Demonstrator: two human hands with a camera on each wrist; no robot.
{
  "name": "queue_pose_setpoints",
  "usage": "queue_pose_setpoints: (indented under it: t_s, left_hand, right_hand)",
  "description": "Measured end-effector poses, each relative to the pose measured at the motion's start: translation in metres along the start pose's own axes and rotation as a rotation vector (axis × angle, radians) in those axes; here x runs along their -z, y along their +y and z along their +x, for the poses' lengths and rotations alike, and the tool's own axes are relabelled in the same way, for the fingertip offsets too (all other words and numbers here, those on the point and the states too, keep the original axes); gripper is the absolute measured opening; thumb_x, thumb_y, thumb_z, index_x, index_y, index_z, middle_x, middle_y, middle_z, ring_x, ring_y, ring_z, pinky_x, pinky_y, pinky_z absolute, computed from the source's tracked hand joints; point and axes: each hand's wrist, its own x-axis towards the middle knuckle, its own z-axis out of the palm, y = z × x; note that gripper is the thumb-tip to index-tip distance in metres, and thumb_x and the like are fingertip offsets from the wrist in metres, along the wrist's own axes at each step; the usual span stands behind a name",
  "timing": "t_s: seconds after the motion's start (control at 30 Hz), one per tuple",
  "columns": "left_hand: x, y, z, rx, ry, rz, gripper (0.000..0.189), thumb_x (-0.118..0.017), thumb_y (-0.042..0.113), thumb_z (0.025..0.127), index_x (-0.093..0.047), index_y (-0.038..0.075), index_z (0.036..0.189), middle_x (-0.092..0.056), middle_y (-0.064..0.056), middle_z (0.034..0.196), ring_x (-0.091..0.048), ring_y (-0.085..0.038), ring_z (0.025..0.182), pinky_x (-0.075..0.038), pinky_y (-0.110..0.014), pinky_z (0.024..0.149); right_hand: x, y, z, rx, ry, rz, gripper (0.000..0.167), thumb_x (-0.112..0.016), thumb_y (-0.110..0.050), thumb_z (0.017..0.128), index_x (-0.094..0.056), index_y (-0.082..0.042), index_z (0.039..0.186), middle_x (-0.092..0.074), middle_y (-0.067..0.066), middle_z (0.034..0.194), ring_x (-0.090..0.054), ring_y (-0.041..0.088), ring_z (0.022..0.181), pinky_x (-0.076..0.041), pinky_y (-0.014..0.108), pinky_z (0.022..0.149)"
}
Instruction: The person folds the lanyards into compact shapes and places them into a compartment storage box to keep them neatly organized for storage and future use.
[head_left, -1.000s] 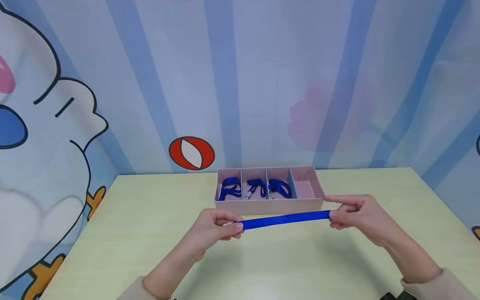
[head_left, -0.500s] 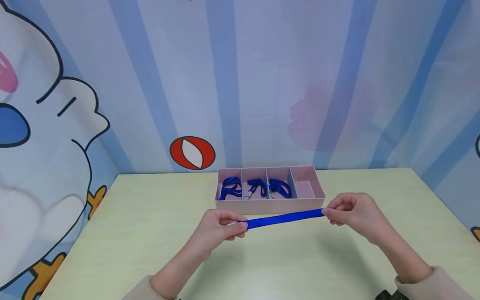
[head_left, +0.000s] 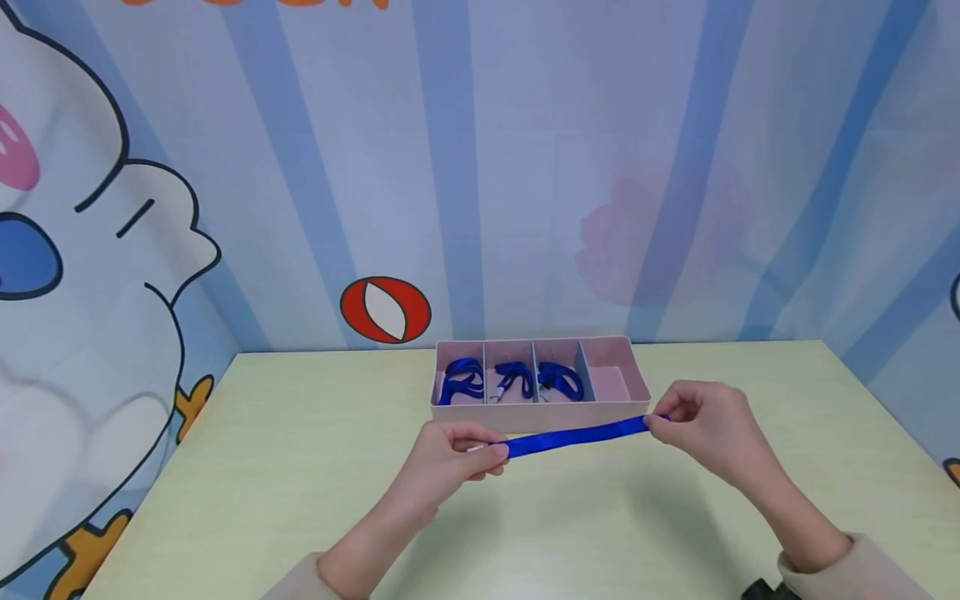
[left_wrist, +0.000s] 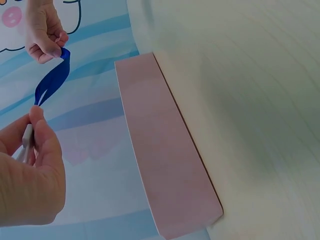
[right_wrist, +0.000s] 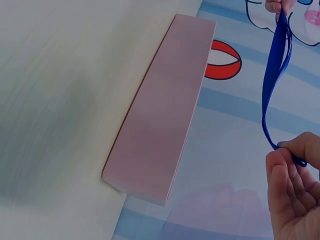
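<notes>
A blue lanyard is stretched between both hands above the table, in front of the pink box. My left hand pinches one end with thumb and fingers; a whitish clip pokes out of that grip in the left wrist view. The other end is pinched by my right hand, higher up, and a short loop sticks out past the fingertips in the right wrist view. Seen from the wrists, the strap is doubled and its two layers part slightly. Folded blue lanyards lie in the box's left, second and third compartments.
The pink divided box stands at the back of the pale table; its rightmost compartment shows a bare floor. Behind rises a blue striped cartoon backdrop. A dark object shows by the right sleeve.
My hands have come closer together, and the lanyard between them has slackened a little. The right index finger, stretched toward the box before, has curled in to pinch the strap.
</notes>
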Motion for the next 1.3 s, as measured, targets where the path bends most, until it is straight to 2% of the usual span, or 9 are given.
queue_pose_setpoints:
  t_s: [0.27,0.5,0.67,1.07,1.3]
  left_hand:
    - [-0.006,0.003,0.0,-0.02,-0.009,-0.025,0.021,-0.068,0.014,0.086,-0.068,-0.002,0.1,-0.07,-0.009,0.082,-0.067,-0.016,0.072,-0.054,-0.031,0.073]
    - [-0.014,0.005,-0.001,-0.049,-0.022,-0.053,0.021,-0.068,0.013,0.086,-0.068,-0.002,0.1,-0.07,-0.01,0.083,-0.067,-0.017,0.073,-0.054,-0.032,0.073]
    - [-0.021,0.007,-0.001,-0.046,-0.026,-0.055,0.02,-0.068,0.014,0.086,-0.069,-0.001,0.1,-0.07,-0.01,0.084,-0.067,-0.017,0.074,-0.054,-0.032,0.073]
    - [-0.03,0.009,0.002,-0.058,-0.047,-0.078,0.02,-0.068,0.012,0.085,-0.069,0.0,0.101,-0.071,-0.01,0.085,-0.067,-0.017,0.073,-0.054,-0.032,0.073]
    - [-0.036,0.011,0.004,-0.058,-0.045,-0.093,0.02,-0.069,0.012,0.085,-0.069,-0.001,0.1,-0.07,-0.011,0.084,-0.067,-0.017,0.072,-0.054,-0.03,0.071]
  right_hand:
    - [0.001,-0.006,-0.001,-0.047,-0.012,0.04,0.007,-0.071,-0.009,0.079,-0.066,-0.008,0.075,-0.06,0.001,0.063,-0.054,0.015,0.057,-0.044,0.027,0.05]
    - [-0.001,-0.013,-0.001,-0.117,-0.071,0.163,0.009,-0.071,-0.01,0.08,-0.066,-0.003,0.078,-0.061,0.005,0.064,-0.056,0.02,0.06,-0.045,0.028,0.049]
    - [-0.003,-0.02,0.0,-0.17,-0.107,0.233,0.01,-0.07,-0.009,0.08,-0.065,0.0,0.08,-0.063,0.007,0.066,-0.058,0.022,0.062,-0.048,0.03,0.052]
    - [-0.009,-0.03,0.001,-0.183,-0.146,0.289,0.013,-0.07,-0.01,0.08,-0.065,0.001,0.081,-0.064,0.009,0.068,-0.061,0.023,0.063,-0.053,0.032,0.057]
    - [-0.014,-0.038,0.002,-0.162,-0.174,0.345,0.013,-0.071,-0.009,0.08,-0.065,0.003,0.081,-0.064,0.009,0.067,-0.061,0.024,0.062,-0.054,0.032,0.059]
